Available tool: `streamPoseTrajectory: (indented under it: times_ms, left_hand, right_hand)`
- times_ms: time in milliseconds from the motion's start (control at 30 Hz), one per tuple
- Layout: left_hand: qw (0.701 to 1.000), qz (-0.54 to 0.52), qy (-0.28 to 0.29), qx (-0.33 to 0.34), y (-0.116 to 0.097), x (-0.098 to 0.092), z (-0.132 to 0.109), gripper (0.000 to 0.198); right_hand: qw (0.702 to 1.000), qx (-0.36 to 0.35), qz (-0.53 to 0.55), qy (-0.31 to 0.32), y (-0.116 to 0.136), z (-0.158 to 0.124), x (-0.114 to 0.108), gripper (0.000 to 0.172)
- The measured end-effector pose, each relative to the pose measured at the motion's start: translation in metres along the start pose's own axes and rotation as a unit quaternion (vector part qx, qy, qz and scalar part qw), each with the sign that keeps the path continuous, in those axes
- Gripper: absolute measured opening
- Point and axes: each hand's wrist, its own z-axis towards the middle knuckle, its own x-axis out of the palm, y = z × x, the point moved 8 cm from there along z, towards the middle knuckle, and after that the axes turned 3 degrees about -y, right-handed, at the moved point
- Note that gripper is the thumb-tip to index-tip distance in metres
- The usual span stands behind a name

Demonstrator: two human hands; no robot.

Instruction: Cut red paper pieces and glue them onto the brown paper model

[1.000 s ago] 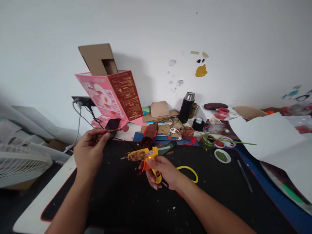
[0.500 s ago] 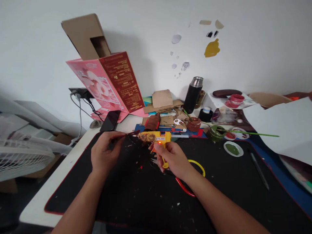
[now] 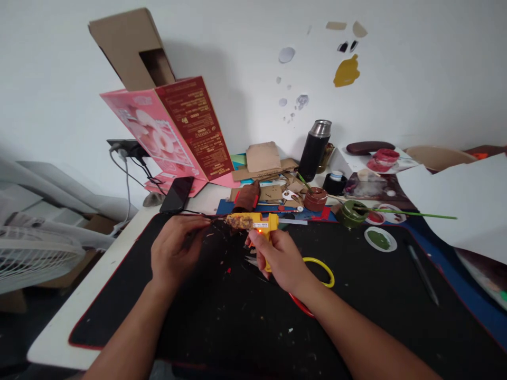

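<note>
My right hand (image 3: 277, 253) is wrapped round the handle of a yellow hot glue gun (image 3: 265, 224), its small orange light lit. The gun points left, its front part stained brown, and a pale glue stick (image 3: 295, 221) sticks out of the back. Close to the nozzle, my left hand (image 3: 178, 245) pinches a small, thin dark brown piece (image 3: 213, 217), mostly hidden by the fingers and hard to make out. Below the gun lie scissors with yellow and red handles (image 3: 322, 269), partly covered by my right hand. Just behind the gun stands a brown rolled shape (image 3: 247, 197).
A black mat (image 3: 222, 327) covers the table. Behind it are cardboard scraps (image 3: 263, 157), a black flask (image 3: 315, 150), a brown paint jar (image 3: 316, 198) and a green paint jar (image 3: 352, 214) with a brush across it. A phone (image 3: 178, 194) lies left; a fan (image 3: 43, 243) stands beside the table.
My left hand has turned slightly, so less of the dark brown piece shows at the nozzle. My right hand still grips the glue gun in nearly the same place. The view has shifted slightly.
</note>
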Motion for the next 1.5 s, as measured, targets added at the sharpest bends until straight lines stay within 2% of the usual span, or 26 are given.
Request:
streamPoseTrajectory:
  times_ms: [267,533,1033,1500]
  left_hand:
    - [1.000,-0.008,0.002,0.025,-0.006,0.001,0.001,0.018]
    - [0.998,0.000,0.000,0.065,-0.014,0.000,0.003,0.020]
    - [0.998,0.013,0.004,0.063,-0.012,0.000,0.002,0.018]
    - [0.997,0.005,0.005,0.072,-0.014,0.003,0.002,0.022]
  right_hand:
    - [1.000,0.002,-0.011,0.005,-0.006,-0.002,0.005,0.055]
    - [1.000,0.008,-0.017,-0.007,-0.006,-0.002,0.004,0.054]
    - [0.998,-0.009,-0.056,-0.033,-0.003,-0.001,-0.001,0.054]
    - [0.996,-0.039,-0.080,-0.025,-0.002,-0.002,0.000,0.051]
